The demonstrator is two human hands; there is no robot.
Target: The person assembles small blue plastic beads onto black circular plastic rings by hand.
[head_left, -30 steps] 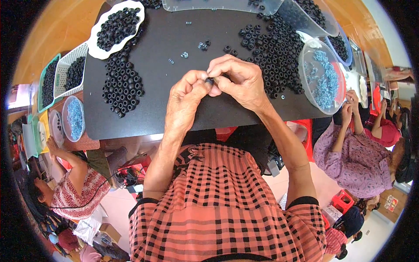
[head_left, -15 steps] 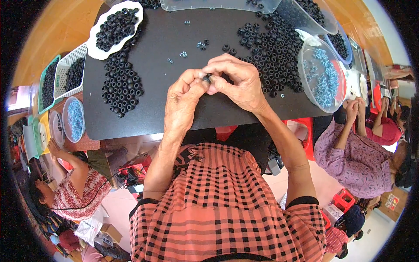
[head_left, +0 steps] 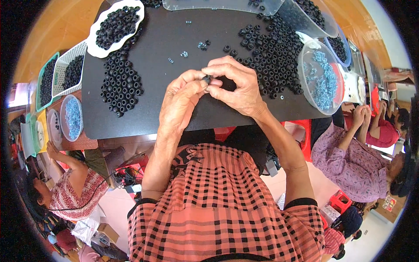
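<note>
Above the near half of the dark table, my hands meet over one small round black plastic part [head_left: 207, 80]. My left hand [head_left: 176, 102] pinches it between thumb and fingertips. From the other side, my right hand [head_left: 240, 89] closes on the same part with its thumb and fingers curled. Fingertips hide most of it. Just beyond the hands lie a few tiny metal springs [head_left: 184, 54] and loose black parts. A large heap of black ring-shaped parts [head_left: 275, 56] spreads to the right, and a smaller heap [head_left: 120, 87] lies to the left.
A scalloped white plate [head_left: 93, 46] of black parts stands at the far left. At the right edge, a clear round tub [head_left: 304, 83] holds bluish springs. A clear plastic tray [head_left: 222, 4] lies at the far edge. Baskets [head_left: 56, 87] flank the table's left; co-workers sit on both sides.
My left hand has shifted slightly left and turned a little. The right thumb has drawn back slightly from the black part. The heaps look the same.
</note>
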